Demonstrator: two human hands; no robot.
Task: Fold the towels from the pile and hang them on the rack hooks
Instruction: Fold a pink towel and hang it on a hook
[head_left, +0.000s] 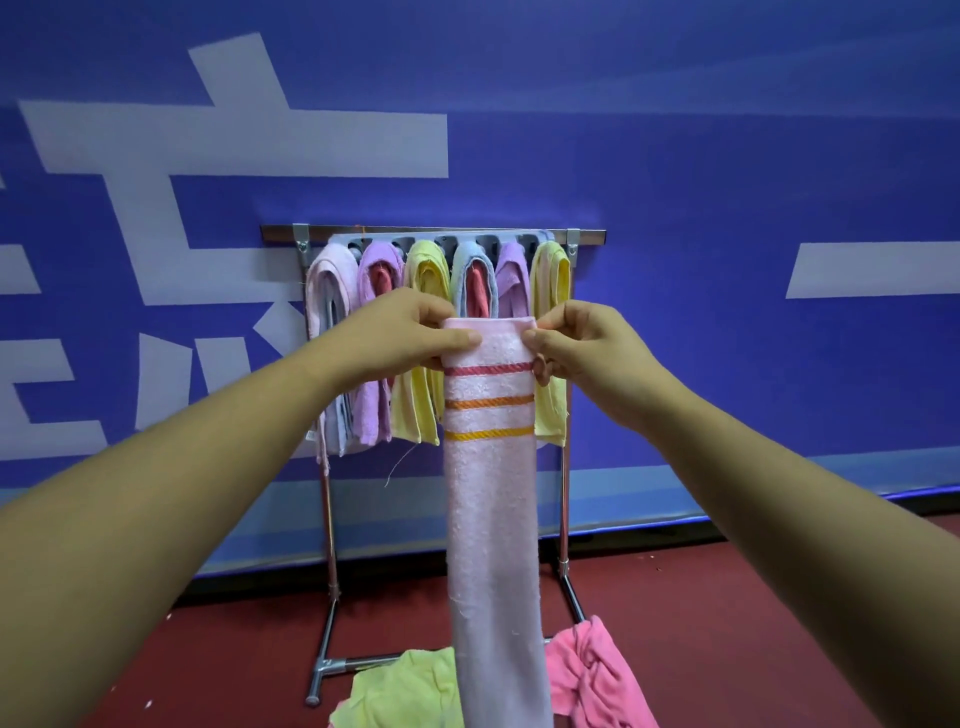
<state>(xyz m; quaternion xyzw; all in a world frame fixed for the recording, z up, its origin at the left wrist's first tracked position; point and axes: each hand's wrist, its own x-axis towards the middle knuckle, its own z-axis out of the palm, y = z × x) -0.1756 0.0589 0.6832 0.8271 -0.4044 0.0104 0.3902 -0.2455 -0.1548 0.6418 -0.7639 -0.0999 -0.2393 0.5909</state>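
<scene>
Both my forearms bare, extended forward and upward, converging toward centre of view. My left hand (405, 332): thumb flat on near face of pink towel (491, 493) at top left corner, fingers curled behind. My right hand (587, 343): thumb pressed at top right corner, fingers curled round edge. Hands level; thumb tips near, not touching.
</scene>
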